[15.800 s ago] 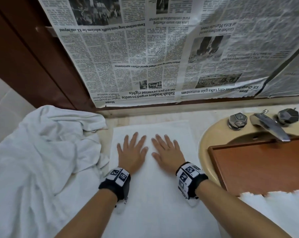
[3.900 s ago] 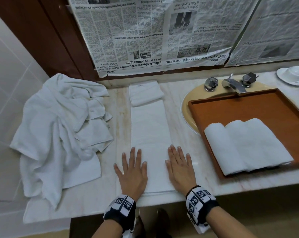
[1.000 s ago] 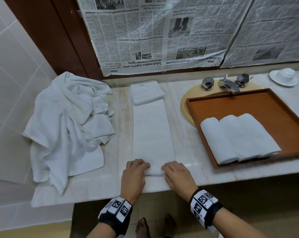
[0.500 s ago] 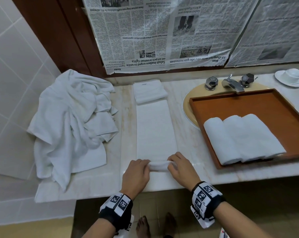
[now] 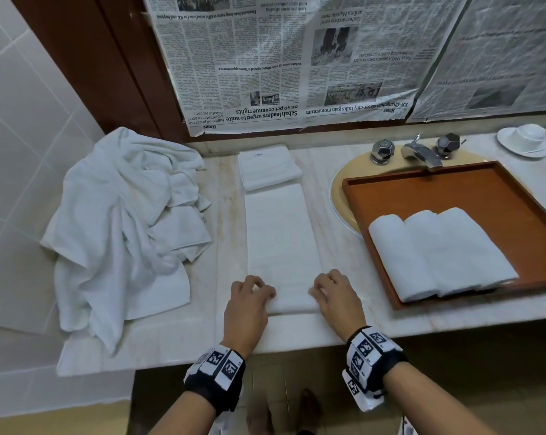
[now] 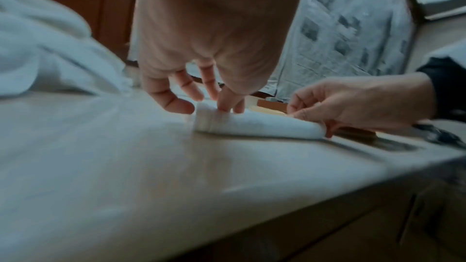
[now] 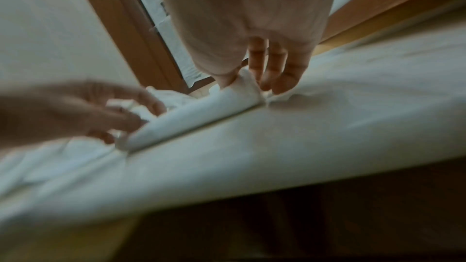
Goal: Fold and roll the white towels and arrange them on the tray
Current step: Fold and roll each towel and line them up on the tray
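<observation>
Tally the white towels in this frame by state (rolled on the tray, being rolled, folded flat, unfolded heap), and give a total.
Rolled on the tray: 3
Being rolled by the left hand and right hand: 1
Folded flat: 1
Heap: number of towels cannot be told
Total: 5, plus the heap

Both wrist views motion-blurred. My left hand covers left end of towel roll; my right hand covers right end. Fingertips on far side of roll hidden in head view. Layers at roll end too smeared to count. Strip edge under my palms hidden. Newspaper beyond grip cut by top edge. Crumpled pile left of grip: separate towels indistinguishable. Tray right of grip cut by right edge.
</observation>
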Demonstrator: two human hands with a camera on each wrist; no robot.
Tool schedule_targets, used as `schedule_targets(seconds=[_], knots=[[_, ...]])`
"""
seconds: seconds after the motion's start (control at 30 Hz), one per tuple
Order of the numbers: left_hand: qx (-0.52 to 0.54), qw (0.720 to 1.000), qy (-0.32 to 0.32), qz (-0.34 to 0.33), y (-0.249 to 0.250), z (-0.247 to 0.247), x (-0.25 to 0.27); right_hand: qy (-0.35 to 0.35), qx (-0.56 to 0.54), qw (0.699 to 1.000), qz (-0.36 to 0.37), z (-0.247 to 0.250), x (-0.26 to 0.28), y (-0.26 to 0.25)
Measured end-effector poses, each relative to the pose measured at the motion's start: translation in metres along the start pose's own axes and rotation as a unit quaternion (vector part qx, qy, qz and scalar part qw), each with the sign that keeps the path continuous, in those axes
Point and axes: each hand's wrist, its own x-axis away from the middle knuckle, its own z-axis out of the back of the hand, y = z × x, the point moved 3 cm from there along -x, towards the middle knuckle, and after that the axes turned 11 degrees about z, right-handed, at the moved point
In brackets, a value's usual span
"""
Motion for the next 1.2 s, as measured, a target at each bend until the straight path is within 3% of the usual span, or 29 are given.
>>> schedule_targets(seconds=[0.1,0.23,0.5,0.63,0.8,0.9,1.03,1.2], knots=[[-0.018,1.000,-0.020,-0.016,0.003,-0.004,-0.001,-0.007,0.109,0.990,0.087,0.000,0.002,-0.012],[-0.004,0.999,-0.031,-0.018,0.008,-0.003,0.003,-0.064,0.145,0.969,0.188,-0.005,0.017,-0.024],[0.000,0.999,-0.027,-0.036,0.002,-0.007,0.015,-0.095,0.132,0.976,0.142,-0.010,0.011,-0.024],[0.015,0.998,-0.056,-0.007,-0.001,-0.003,0.007,-0.144,0.033,0.987,0.063,0.000,0.003,-0.016],[0.099,0.990,-0.089,0.055,-0.002,0.007,-0.002,-0.078,-0.048,0.996,0.010,0.009,0.006,-0.013],[0.137,0.983,-0.083,0.091,-0.004,0.008,-0.003,-0.050,0.018,0.998,0.031,0.006,0.006,-0.012],[0.146,0.984,-0.062,0.086,-0.004,0.006,-0.001,-0.043,0.141,0.986,0.081,0.003,0.009,-0.014],[0.153,0.979,-0.024,0.130,-0.011,0.000,0.004,-0.116,0.158,0.970,0.144,0.001,0.022,-0.019]])
